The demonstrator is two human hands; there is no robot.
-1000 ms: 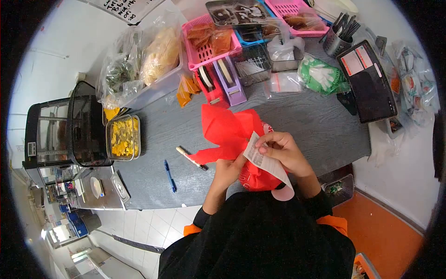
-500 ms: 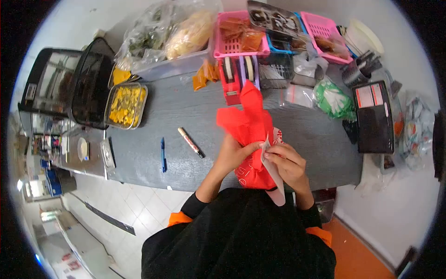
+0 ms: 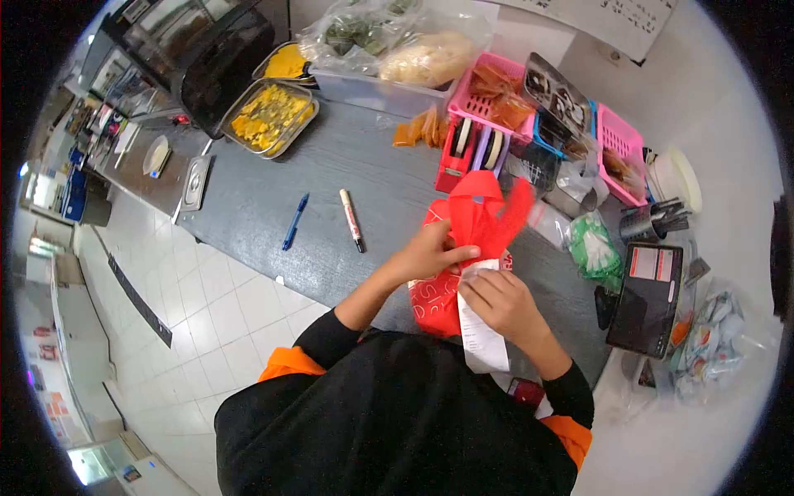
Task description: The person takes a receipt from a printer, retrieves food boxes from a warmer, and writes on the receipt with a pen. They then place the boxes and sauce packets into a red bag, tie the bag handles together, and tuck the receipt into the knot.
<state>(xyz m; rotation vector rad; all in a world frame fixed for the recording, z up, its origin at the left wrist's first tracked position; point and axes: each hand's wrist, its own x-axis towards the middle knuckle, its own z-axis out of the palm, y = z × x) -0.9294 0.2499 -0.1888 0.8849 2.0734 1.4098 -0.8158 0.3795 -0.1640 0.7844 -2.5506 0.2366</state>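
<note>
A red non-woven bag (image 3: 432,307) with white lettering stands at the table's front edge, its top gathered and its handles sticking up. My left hand (image 3: 428,252) is closed around the gathered neck, thumb across the front. A long white printed receipt (image 3: 482,341) hangs down the front of the bag. My right hand (image 3: 503,304) is closed on the receipt's upper part, fingers pressing it near the neck, close to my left thumb. The receipt's top end is partly covered by my fingers.
A blue pen (image 3: 295,221) and a marker (image 3: 351,220) lie to the left. Behind the bag stand red and purple tape dispensers (image 3: 456,155) and pink baskets (image 3: 620,136). A glass container of yellow food (image 3: 271,120) sits at the back left; a tablet (image 3: 645,299) is at right.
The view has turned, so the table appears tilted. The receipt, edge-on before, now faces me and hangs flat down the bag's front. My left hand still grips the neck.
</note>
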